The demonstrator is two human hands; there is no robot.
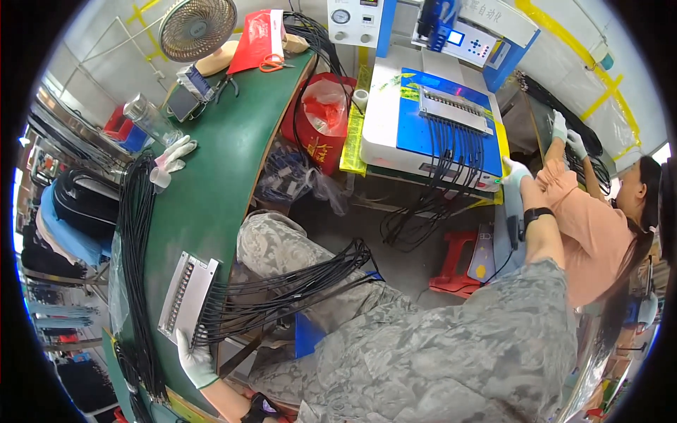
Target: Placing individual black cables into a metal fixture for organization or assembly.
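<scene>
My left hand [196, 363], in a white glove, grips the near end of a silver metal fixture [185, 299] on the green bench. A row of cable ends sits along this fixture, and its black cables [289, 292] trail right across my lap. My right hand [517, 173], also gloved, is at the front right corner of a white machine [402, 156], beside a small green light. Its fingers look extended and hold nothing visible. A second metal fixture [455, 111] lies on the machine's blue plate [416, 134], its black cables hanging over the front.
Bundled black cables [134, 233] run along the left of the green bench [201, 183]. A fan [197, 28], orange scissors [271, 65], pliers [227, 86] and loose gloves [175, 153] are farther back. A red bag [328, 134] stands between bench and machine. A co-worker [589, 211] sits at right.
</scene>
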